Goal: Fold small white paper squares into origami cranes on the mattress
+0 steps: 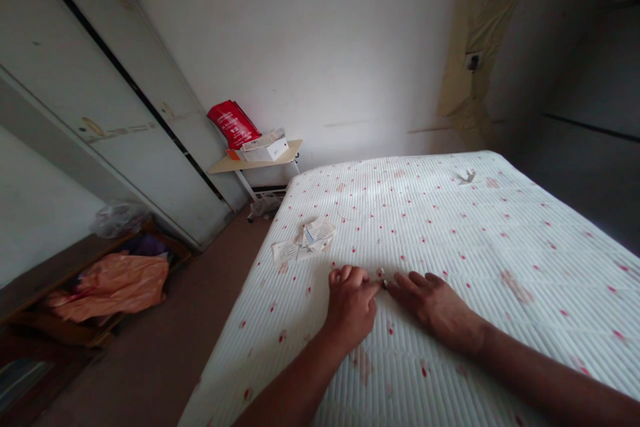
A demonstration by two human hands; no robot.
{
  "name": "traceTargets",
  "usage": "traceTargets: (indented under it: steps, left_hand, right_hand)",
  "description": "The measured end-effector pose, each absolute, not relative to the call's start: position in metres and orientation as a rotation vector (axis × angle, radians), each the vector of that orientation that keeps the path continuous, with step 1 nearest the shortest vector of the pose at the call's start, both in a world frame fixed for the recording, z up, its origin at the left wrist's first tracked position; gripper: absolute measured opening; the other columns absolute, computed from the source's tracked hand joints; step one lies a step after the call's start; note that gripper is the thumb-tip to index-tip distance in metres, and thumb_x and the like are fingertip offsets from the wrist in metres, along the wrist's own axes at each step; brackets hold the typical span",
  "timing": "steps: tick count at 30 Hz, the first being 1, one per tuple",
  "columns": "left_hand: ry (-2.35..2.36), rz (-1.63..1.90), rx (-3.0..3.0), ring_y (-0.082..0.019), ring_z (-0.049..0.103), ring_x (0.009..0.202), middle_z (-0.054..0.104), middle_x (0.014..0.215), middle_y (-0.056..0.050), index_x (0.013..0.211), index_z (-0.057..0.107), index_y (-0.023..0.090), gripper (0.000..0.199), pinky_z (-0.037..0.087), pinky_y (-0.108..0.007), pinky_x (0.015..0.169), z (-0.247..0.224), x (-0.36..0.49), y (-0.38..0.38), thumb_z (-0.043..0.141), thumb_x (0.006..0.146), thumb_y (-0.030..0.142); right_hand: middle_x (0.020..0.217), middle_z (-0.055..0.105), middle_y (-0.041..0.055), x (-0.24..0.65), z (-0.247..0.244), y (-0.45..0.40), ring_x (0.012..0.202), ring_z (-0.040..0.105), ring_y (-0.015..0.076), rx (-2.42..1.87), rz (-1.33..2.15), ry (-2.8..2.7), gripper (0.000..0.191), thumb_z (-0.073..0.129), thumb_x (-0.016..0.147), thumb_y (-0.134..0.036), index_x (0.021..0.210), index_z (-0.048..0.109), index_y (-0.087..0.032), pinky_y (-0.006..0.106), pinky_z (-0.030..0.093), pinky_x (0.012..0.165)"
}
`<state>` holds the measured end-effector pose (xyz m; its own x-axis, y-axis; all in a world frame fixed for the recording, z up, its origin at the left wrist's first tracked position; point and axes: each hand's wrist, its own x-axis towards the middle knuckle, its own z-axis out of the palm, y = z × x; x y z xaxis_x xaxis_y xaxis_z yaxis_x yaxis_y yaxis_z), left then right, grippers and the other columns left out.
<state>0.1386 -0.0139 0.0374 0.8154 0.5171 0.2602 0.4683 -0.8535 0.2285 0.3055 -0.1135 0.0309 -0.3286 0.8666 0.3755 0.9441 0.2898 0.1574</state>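
Observation:
On the white ribbed bedcover (480, 240) with red spots, a tiny dark and white object (383, 279) lies between my hands, too small to identify. My left hand (351, 301) rests with its fingers curled and its index finger stretched to the object's left side. From the right, my right hand (434, 307) lies nearly flat on the cover, palm down, its fingers reaching to the object's other side. Beyond my left hand are printed papers (319, 232), creased and overlapping.
A small table (295, 153) at the bed's far left corner bears a red bag (234, 123) and a white box (271, 148). A grey scrap (468, 177) lies far back on the bed. Orange cloth (117, 285) lies in a low cabinet at the left.

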Motion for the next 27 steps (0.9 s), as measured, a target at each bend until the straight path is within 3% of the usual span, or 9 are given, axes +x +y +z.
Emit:
traceTargets:
  steps: [3,7,14,18,27]
  left_hand:
    - [0.828,0.591,2.729,-0.022,0.046,0.094,0.058,0.089,-0.003,0.083,0.067,0.025,0.014,0.028,-0.041,0.088,0.04,0.141,-0.011,0.064,0.07,0.03]
    - [0.89,0.6,2.67,-0.022,0.049,0.088,0.06,0.079,-0.004,0.07,0.063,0.021,0.021,0.029,-0.04,0.085,0.042,0.152,-0.013,0.064,0.071,0.042]
    - [0.974,0.511,2.76,-0.021,0.051,0.081,0.061,0.073,-0.005,0.067,0.06,0.019,0.016,0.03,-0.036,0.074,0.032,0.166,-0.018,0.049,0.079,0.021]
    - [0.967,0.515,2.761,-0.019,0.051,0.079,0.061,0.07,-0.004,0.062,0.059,0.019,0.021,0.029,-0.034,0.072,0.028,0.163,-0.016,0.049,0.08,0.02]
    - [0.937,0.532,2.738,-0.018,0.051,0.079,0.061,0.071,-0.003,0.065,0.063,0.02,0.016,0.028,-0.034,0.074,0.029,0.154,-0.019,0.054,0.078,0.023]
  right_hand:
    - [0.095,0.059,0.0112,0.306,0.029,-0.114,0.073,0.05,0.0183,-1.68,-0.511,-2.337,0.024,0.038,0.089,-0.013,0.102,0.058,-0.013,0.03,0.038,0.057]
    - [0.094,0.06,0.0109,0.306,0.026,-0.113,0.071,0.05,0.0182,-1.706,-0.463,-2.335,0.022,0.039,0.089,-0.013,0.09,0.061,-0.014,0.03,0.037,0.057]
    - [0.086,0.059,0.0087,0.305,0.029,-0.113,0.07,0.05,0.0176,-1.701,-0.425,-2.312,0.022,0.038,0.09,-0.016,0.096,0.06,-0.015,0.03,0.037,0.057]
    - [0.088,0.059,0.0096,0.306,0.03,-0.114,0.069,0.049,0.0182,-1.714,-0.417,-2.314,0.026,0.036,0.091,-0.017,0.092,0.061,-0.015,0.031,0.037,0.056]
    - [0.095,0.059,0.0062,0.319,0.023,-0.113,0.078,0.054,0.0164,-1.737,-0.221,-2.262,0.03,0.044,0.089,-0.019,0.116,0.057,-0.022,0.029,0.042,0.066]
